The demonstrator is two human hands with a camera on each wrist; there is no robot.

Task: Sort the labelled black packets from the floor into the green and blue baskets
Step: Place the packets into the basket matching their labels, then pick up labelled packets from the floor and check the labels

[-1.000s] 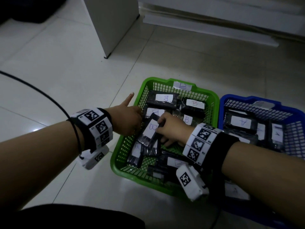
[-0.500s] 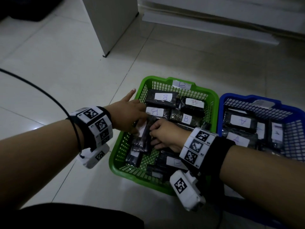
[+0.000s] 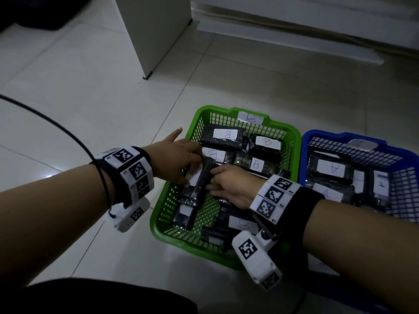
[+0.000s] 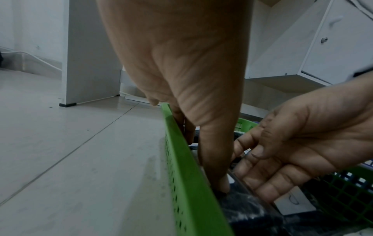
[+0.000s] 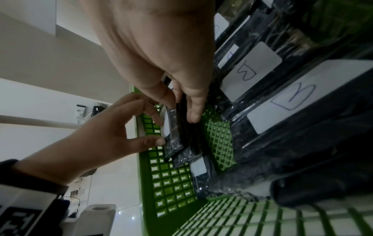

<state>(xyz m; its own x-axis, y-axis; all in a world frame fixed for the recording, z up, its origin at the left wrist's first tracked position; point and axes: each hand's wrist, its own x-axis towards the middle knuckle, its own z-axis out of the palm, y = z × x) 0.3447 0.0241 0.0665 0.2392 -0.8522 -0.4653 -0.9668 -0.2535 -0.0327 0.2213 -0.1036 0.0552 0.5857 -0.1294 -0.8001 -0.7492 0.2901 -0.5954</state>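
A black plastic packet with a white label (image 3: 199,177) stands on edge at the centre of the frame inside the green plastic mesh basket (image 3: 285,130), pinched by the right hand (image 3: 233,186) and the left hand (image 3: 174,159); other B-labelled packets (image 3: 223,135) crowd around it, and the blue basket (image 3: 306,141) is at the right.

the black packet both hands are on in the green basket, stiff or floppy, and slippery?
The black packet probably holds its shape: it stands on edge between both hands without sagging. Its shiny wrap looks slippery, so a light pinch may slide. On edge it will likely tip flat once released.
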